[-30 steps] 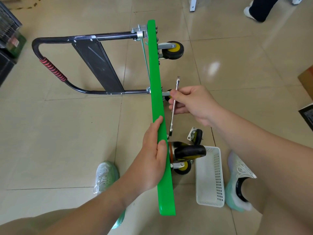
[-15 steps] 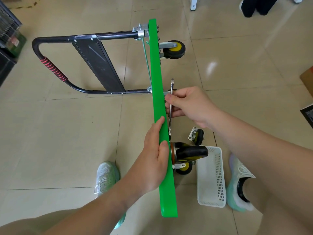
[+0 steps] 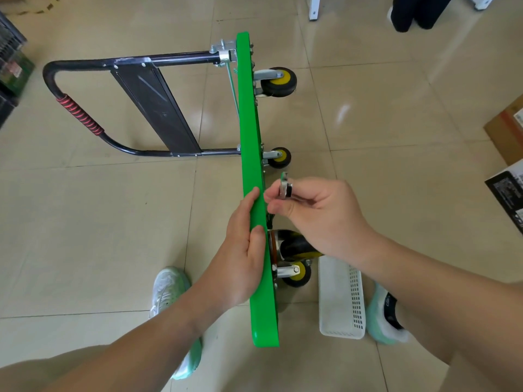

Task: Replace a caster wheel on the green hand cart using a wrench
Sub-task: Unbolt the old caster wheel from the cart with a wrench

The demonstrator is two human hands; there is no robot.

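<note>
The green hand cart (image 3: 249,131) stands on its side edge on the tiled floor, its black folding handle (image 3: 85,120) lying to the left. My left hand (image 3: 243,250) grips the deck's upper edge near the middle. My right hand (image 3: 317,216) holds a silver wrench (image 3: 284,188) just right of the deck; only the wrench's top end shows above my fingers. Yellow-hubbed caster wheels (image 3: 278,82) stick out to the right of the deck. A larger black caster (image 3: 294,246) sits under my right wrist, partly hidden.
A white perforated basket (image 3: 341,298) lies on the floor right of the cart, between my two shoes (image 3: 169,290). Cardboard boxes (image 3: 506,131) are at the right edge. Another person's dark legs (image 3: 416,12) stand at the top right. Dark crates sit at the far left.
My right hand has come down toward me along the deck with the wrench, uncovering the middle wheel. The wrench now points more end-on at the camera. My left hand has kept its grip.
</note>
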